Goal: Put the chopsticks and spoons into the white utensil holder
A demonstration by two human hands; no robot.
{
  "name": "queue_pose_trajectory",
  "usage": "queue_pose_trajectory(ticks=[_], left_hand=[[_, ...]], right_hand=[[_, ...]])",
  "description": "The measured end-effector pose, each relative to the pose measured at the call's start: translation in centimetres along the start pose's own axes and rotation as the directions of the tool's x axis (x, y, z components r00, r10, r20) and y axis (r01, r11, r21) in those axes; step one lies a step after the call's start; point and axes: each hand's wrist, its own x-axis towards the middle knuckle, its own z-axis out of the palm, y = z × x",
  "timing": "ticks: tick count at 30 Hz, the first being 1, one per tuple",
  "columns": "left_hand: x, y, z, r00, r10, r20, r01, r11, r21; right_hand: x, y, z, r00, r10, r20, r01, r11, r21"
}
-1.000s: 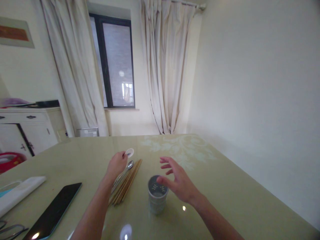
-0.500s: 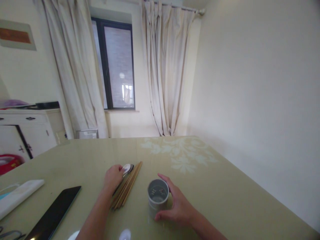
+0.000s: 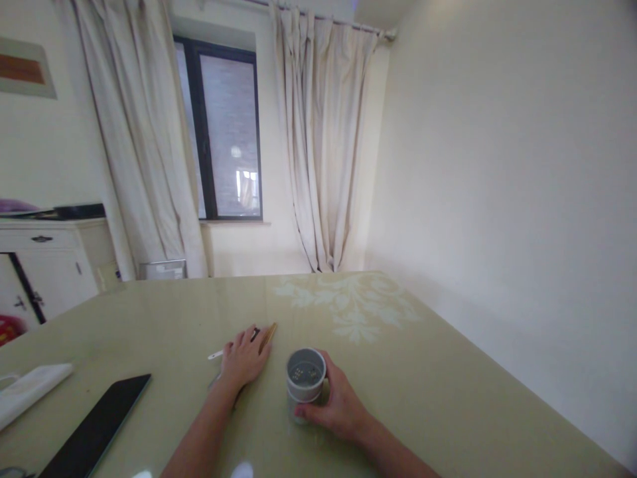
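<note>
My left hand [image 3: 245, 358] lies over a bunch of wooden chopsticks [image 3: 269, 335], its fingers curled round them and the thumb on their right side. Most of their length is hidden under the palm and wrist. A white handle [image 3: 215, 356] and a dark utensil end [image 3: 255, 333] stick out beside the fingers; the rest of these utensils is covered. My right hand [image 3: 341, 401] grips a grey cylindrical utensil holder [image 3: 304, 395] from its right side, thumb across the near wall. The holder stands upright on the table, its mouth facing up, with small holes in its bottom.
On the left of the glossy green table [image 3: 448, 398] lie a black flat tablet-like slab [image 3: 97, 425] and a white flat object [image 3: 34, 392]. A wall [image 3: 522, 232] runs along the right edge. Curtains [image 3: 318, 133] and a window stand beyond the far edge.
My left hand has moved right, from the spoon's end onto the chopsticks, and closed round them. My right hand still holds the utensil holder. The view has shifted slightly right.
</note>
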Motion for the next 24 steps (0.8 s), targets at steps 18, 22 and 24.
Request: queue_pose_trajectory(ticks=[18, 22, 24], left_hand=[[-6.0, 3.6, -0.5, 0.996, 0.088, 0.004, -0.088, 0.995, -0.046], [-7.4, 4.2, -0.8, 0.992, 0.123, -0.04, -0.125, 0.991, -0.056], [-7.8, 4.4, -1.3, 0.989, 0.13, -0.076, -0.134, 0.99, -0.051]], right_hand=[[0.8, 0.6, 0.1, 0.964, 0.007, -0.265, -0.048, 0.988, -0.148], [0.4, 0.4, -0.2, 0.962, 0.005, -0.273, -0.056, 0.983, -0.177], [0.1, 0.3, -0.5, 0.967, 0.005, -0.255, -0.053, 0.982, -0.182]])
